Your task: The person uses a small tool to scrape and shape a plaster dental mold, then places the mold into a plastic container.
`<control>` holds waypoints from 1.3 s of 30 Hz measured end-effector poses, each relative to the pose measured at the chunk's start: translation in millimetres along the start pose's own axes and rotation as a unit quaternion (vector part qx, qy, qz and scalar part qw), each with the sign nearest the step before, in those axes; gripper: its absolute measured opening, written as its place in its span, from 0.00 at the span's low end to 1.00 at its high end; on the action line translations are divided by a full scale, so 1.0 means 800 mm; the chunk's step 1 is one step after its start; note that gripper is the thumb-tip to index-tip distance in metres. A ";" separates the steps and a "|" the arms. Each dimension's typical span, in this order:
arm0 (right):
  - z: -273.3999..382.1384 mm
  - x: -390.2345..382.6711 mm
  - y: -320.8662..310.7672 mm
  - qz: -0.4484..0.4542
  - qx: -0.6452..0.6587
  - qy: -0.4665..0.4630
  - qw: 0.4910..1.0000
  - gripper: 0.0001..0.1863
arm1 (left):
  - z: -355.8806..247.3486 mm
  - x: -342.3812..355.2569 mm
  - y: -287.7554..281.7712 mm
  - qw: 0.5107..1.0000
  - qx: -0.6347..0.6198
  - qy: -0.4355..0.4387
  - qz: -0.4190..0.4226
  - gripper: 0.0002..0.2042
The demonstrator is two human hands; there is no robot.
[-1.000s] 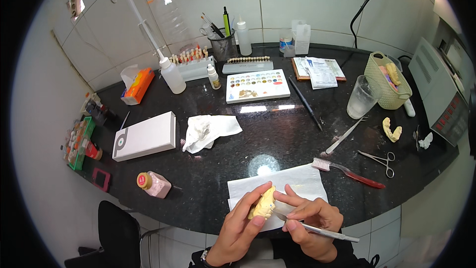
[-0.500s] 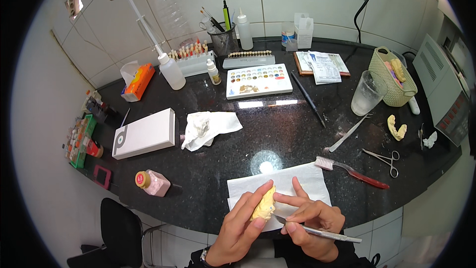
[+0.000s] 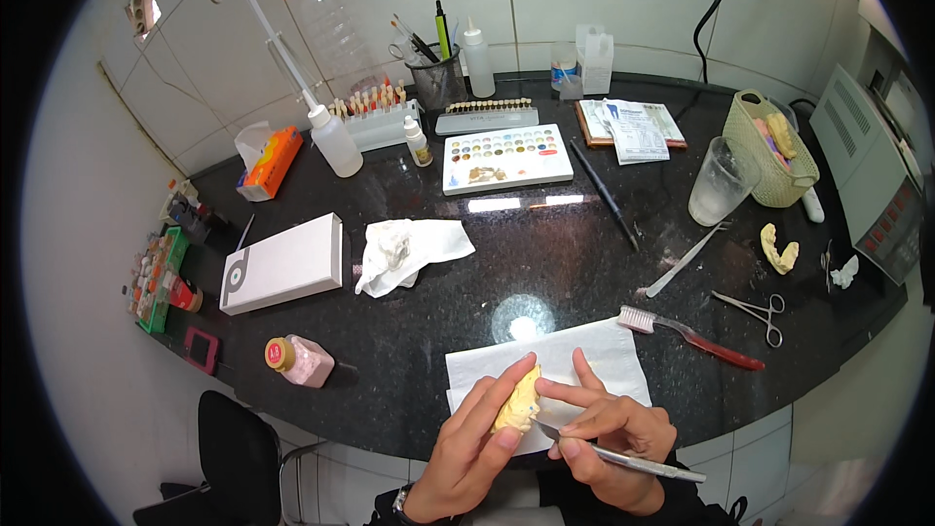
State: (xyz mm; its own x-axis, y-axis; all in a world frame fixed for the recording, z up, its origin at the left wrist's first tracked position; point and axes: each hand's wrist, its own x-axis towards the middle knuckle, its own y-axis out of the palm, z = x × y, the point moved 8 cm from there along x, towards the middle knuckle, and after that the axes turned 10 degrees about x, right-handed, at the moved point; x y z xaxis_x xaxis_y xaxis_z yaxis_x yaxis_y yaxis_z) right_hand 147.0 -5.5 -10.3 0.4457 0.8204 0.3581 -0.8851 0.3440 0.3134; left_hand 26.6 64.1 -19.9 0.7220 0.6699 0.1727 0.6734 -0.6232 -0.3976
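A yellow plaster dental cast (image 3: 517, 406) is gripped between the thumb and fingers of my left hand (image 3: 472, 448), above a white paper towel (image 3: 594, 365). In my right hand (image 3: 618, 443) lies a slim metal knife (image 3: 648, 465) with a textured handle, held like a pen. Its blade tip (image 3: 548, 426) meets or nearly meets the cast's right side; fingers partly hide the spot. One finger of my right hand rests against the cast's upper edge, and another stretches out over the towel.
Right of the towel lie a red-handled brush (image 3: 696, 339), locking forceps (image 3: 755, 314), tweezers (image 3: 687, 261) and another cast (image 3: 778, 251). On the left stand a pink powder bottle (image 3: 307, 362) and a white box (image 3: 282, 263). Behind are crumpled tissue (image 3: 414, 253), a paint palette (image 3: 511, 173) and a plastic cup (image 3: 721, 183).
The rear end of the knife handle has shifted slightly down and to the left. Both hands and the cast stay almost in place.
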 end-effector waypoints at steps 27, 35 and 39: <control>0.001 0.003 0.004 0.042 -0.024 0.025 0.999 0.03 | 0.001 0.000 0.001 1.000 -0.002 0.007 0.007 0.24; 0.006 -0.001 0.008 0.044 -0.029 0.016 0.998 0.04 | 0.002 0.002 0.001 0.999 -0.036 -0.004 0.011 0.25; 0.003 -0.002 0.007 0.043 -0.032 0.021 0.998 0.04 | 0.003 0.002 0.002 0.999 -0.039 -0.005 0.009 0.25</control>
State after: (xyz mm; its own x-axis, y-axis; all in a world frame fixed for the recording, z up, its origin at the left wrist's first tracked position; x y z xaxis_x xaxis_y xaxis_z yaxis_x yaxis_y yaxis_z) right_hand 141.8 -6.3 -7.0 0.3631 0.8662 0.3433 -0.9272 0.2995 0.2250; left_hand 28.2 65.1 -22.4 0.7326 0.6625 0.1566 0.6710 -0.6641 -0.3298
